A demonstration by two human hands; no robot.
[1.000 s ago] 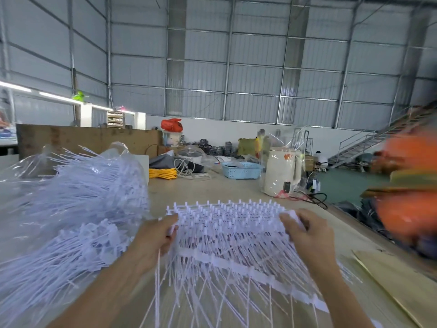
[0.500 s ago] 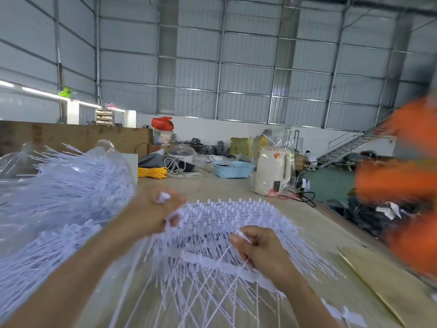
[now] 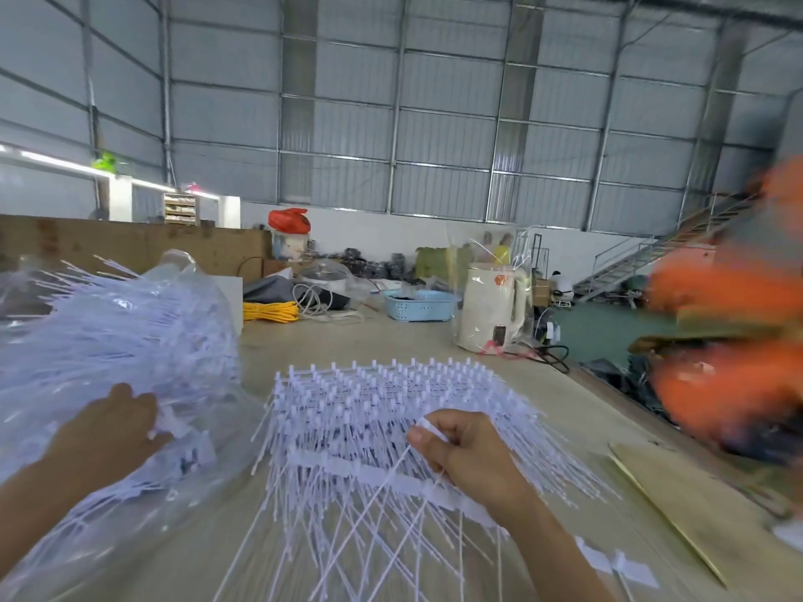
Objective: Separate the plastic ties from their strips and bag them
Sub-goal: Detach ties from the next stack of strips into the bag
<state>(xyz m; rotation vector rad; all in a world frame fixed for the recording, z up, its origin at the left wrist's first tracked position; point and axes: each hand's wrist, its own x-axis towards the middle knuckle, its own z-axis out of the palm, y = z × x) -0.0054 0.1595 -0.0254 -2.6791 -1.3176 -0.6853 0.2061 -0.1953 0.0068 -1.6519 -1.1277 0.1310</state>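
Observation:
A stack of white plastic ties still on their strips (image 3: 373,410) lies on the table in front of me, heads pointing away. My right hand (image 3: 473,454) rests on the stack, thumb and fingers pinched on the head of one white tie. To the left a clear plastic bag (image 3: 108,341) bulges with loose white ties. My left hand (image 3: 108,432) is at the mouth of that bag, fingers among the ties; what it holds is hidden.
A cream kettle (image 3: 491,310) wrapped in clear film, a blue basket (image 3: 417,304) and a yellow cable coil (image 3: 269,312) stand at the table's far end. Cardboard (image 3: 678,506) lies at the right. Blurred orange shapes (image 3: 734,341) fill the right edge. Loose strip pieces (image 3: 617,562) lie near me.
My left hand has swung left from the stack to the bag of loose ties. My right hand moved from the stack's right edge to its middle and pinched a tie.

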